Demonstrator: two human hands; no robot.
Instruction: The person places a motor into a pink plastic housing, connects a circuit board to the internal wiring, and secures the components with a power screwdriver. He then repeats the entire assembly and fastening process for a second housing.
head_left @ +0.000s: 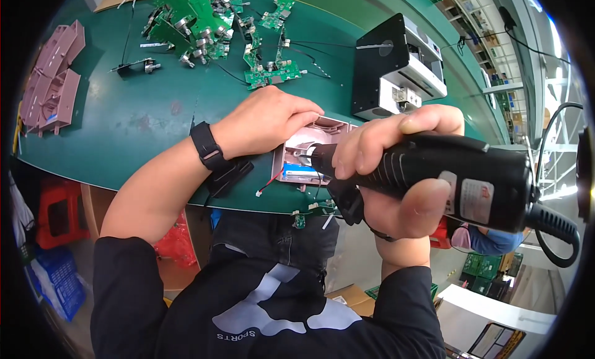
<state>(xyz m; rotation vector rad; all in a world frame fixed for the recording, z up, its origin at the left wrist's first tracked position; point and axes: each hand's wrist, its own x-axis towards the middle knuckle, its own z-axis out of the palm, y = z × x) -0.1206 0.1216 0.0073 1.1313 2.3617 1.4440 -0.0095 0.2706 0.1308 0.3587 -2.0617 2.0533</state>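
My right hand [396,154] wraps around a black corded electric screwdriver [458,182], held aslant. Its tip points down into an open pink plastic housing [277,163] on the green bench. Inside the housing, beside the tip, lies a blue battery pack [302,171]; a red and black lead ends in a small white connector [259,193] outside. At the housing's far left edge, my left hand [266,120] grips the rim with thumb and forefinger close together. The other left fingers are partly hidden. Part of the housing's right side is covered by the right hand.
Green circuit boards [198,24] with wires are heaped at the back. More pink housings [52,80] stand at the far left. A black and white machine [396,67] sits at the back right. A small circuit board [300,221] lies at the bench's near edge.
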